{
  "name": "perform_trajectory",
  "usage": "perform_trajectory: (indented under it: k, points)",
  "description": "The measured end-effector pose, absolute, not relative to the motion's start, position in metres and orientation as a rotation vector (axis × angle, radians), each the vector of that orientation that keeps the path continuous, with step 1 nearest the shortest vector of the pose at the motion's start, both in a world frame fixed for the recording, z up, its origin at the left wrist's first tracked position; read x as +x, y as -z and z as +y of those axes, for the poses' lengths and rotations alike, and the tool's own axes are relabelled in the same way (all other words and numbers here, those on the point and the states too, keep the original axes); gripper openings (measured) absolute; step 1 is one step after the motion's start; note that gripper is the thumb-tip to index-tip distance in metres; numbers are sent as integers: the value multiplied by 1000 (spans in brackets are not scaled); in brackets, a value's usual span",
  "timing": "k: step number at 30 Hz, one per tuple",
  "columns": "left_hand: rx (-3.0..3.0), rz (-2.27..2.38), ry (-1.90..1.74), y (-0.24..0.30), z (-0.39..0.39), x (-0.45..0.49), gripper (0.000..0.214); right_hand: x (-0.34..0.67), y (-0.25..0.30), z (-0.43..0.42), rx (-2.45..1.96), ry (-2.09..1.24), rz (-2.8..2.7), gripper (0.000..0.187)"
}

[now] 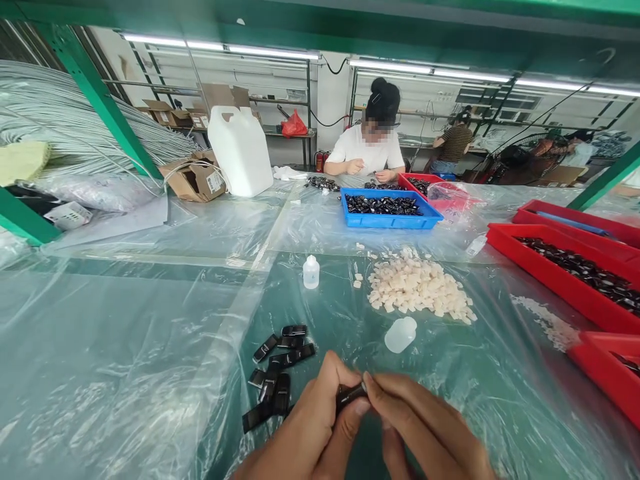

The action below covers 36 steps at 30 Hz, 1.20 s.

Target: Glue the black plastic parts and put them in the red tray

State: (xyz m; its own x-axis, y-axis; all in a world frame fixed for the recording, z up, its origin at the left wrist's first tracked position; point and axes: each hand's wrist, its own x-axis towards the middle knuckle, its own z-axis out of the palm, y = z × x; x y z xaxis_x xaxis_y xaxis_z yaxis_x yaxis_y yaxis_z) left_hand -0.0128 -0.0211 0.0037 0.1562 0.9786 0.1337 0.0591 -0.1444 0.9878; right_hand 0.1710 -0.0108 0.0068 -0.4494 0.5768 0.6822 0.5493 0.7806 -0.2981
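In the lower middle of the head view, my left hand [323,417] is closed around a small glossy black plastic piece [350,398]. My right hand [425,417] pinches at the right end of the same piece, thumb and finger touching its tip. Whether those fingers hold something else as well cannot be seen. Several similar black pieces [280,393] lie in a loose group left of my left hand. Beyond my hands are a translucent oval item [400,335], a small white bottle [311,273] and a heap of cream-coloured bits [420,285].
A blue tray [393,222] of black parts stands across the table, before a person in white [367,147]. Red trays [550,270] line the right side. A white jug [243,153] and a cardboard box [195,179] stand back left. Plastic sheeting [125,333] covers the table.
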Motion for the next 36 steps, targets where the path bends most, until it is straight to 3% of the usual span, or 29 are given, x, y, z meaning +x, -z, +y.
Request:
perform_trajectory:
  k: [3, 10, 14, 23, 36]
  points:
    - [1487, 1026, -1162, -5, -16, -17, 15, 178, -9, -4, -749, -22, -2207, 61]
    - [1444, 1096, -1316, -16, 10, -30, 39, 167, -18, 7, -924, -602, -2181, 30]
    - [1376, 1100, -1340, -16, 16, -32, 30, 144, 2, 2, -879, -616, -2496, 14]
    - [1322, 937, -1258, -14, 12, -34, 24, 126, 24, 4, -789, -439, -2629, 16]
    - [1266, 808, -1115, -2, -10, -26, 19, 164, -28, 8, -771, -510, -1778, 17]
